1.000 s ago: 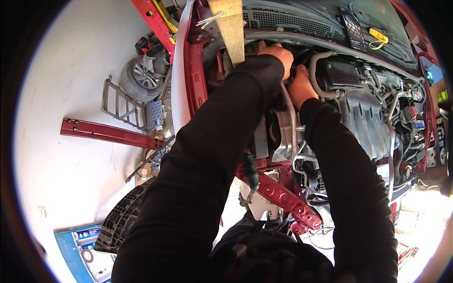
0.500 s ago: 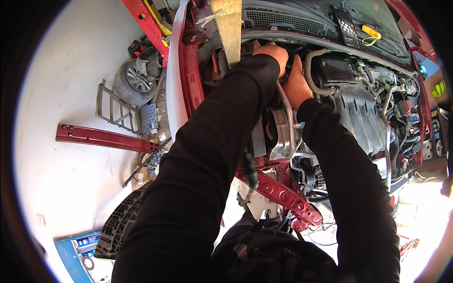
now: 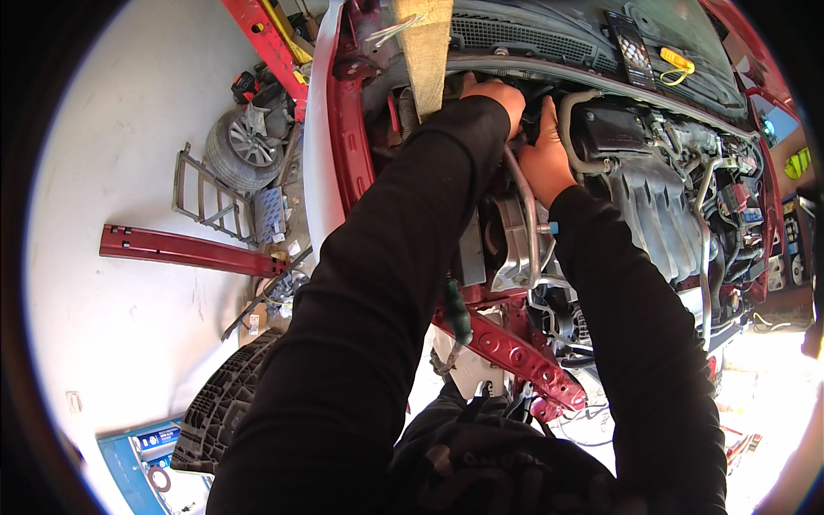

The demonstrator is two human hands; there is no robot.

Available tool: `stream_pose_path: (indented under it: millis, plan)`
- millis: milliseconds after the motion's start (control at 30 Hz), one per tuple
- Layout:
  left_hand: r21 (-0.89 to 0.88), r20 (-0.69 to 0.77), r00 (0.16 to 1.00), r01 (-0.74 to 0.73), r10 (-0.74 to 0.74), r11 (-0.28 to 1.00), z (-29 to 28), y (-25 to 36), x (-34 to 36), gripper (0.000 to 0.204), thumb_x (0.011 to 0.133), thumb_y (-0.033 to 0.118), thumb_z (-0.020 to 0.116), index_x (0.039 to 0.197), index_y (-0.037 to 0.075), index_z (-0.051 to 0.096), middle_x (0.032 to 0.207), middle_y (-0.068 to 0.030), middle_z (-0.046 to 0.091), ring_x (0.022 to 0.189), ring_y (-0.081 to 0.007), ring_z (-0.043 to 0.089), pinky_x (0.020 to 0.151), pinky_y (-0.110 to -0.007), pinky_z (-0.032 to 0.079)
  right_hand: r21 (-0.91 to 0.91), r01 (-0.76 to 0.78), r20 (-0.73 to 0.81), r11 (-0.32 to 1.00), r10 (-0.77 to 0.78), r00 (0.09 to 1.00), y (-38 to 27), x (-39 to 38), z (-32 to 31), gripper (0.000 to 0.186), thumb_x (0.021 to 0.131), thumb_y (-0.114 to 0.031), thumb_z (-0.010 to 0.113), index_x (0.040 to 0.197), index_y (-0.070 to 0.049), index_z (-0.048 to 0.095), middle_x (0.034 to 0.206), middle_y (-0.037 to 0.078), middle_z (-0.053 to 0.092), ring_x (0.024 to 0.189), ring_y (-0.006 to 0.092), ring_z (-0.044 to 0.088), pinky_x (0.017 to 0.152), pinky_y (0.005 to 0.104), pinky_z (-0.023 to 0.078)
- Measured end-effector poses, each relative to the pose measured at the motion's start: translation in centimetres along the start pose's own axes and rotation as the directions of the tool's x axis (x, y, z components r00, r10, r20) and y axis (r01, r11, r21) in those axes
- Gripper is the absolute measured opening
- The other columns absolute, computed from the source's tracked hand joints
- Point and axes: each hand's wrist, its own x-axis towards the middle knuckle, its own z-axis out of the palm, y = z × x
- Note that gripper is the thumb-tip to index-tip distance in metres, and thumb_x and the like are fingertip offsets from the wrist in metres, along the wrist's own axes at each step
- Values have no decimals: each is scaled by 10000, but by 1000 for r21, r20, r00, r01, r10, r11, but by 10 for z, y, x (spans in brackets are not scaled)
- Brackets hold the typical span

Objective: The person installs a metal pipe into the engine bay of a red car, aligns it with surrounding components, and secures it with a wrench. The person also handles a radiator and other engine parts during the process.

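Both hands are reaching deep into the engine bay of a red car. The left hand (image 3: 496, 93) is curling down behind a wooden prop (image 3: 429, 47), its fingers hidden, so I cannot tell what it is gripping. The right hand (image 3: 542, 154) is lying flat and open against a curved grey hose (image 3: 573, 129), whose long axis is running up from the grey engine cover (image 3: 652, 215) toward the cowl. A metal pipe (image 3: 525, 215) is passing just below.

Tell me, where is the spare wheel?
The wheel lies on the floor at upper left in the head view, left of the red car body, above the metal frame.
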Motion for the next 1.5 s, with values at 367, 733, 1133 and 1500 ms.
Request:
stream_pose_path:
  millis: [367, 733, 1133, 1500]
  plan:
    - [-67, -40, 999, 19, -22, 998, 1, 2, -1, 284, 986, 303, 717, 1201, 139, 805, 1244, -159, 766, 1279, -342, 677, 1240, -696, 279, 28, 246, -62, 969, -243, 968, 7, 6, 4, 996, 881, 138, 532, 1756, -124, 136, 1653, 261, 424, 1440, 379, 537, 1174, 370, 463]
    - [-154, -56, 998, 32, -41, 988, -9, 5, -9, 262, 1006, 248, 672, 1196, 148, 822, 1231, -177, 784, 1235, -362, 712, 1243, -731, 228, 56, 253, -39, 966, -251, 967, 12, 4, 1, 938, 926, 113, 532, 1757, -115, 160, 1508, 231, 606, 1339, 321, 622, 1116, 360, 490]
    - [-137, -42, 999, 16, -22, 990, -11, 5, -11, 362, 965, 361, 773, 1215, 102, 812, 1244, -174, 781, 1232, -372, 711, 1225, -735, 276, -35, 172, -153, 984, -176, 973, 35, 17, 19, 983, 931, -60, 697, 1695, 87, 95, 1375, 274, 661, 1245, 331, 670, 1016, 375, 541]
    - [-99, -31, 1000, -2, -1, 995, -9, 4, -11, 367, 968, 356, 751, 1255, 135, 805, 1289, -165, 764, 1293, -361, 677, 1261, -719, 241, -811, 236, 177, 536, -160, 971, 41, 37, 23, 318, 894, -109, 650, 1151, 77, 679, 1114, 318, 724, 1108, 455, 711, 949, 492, 565]
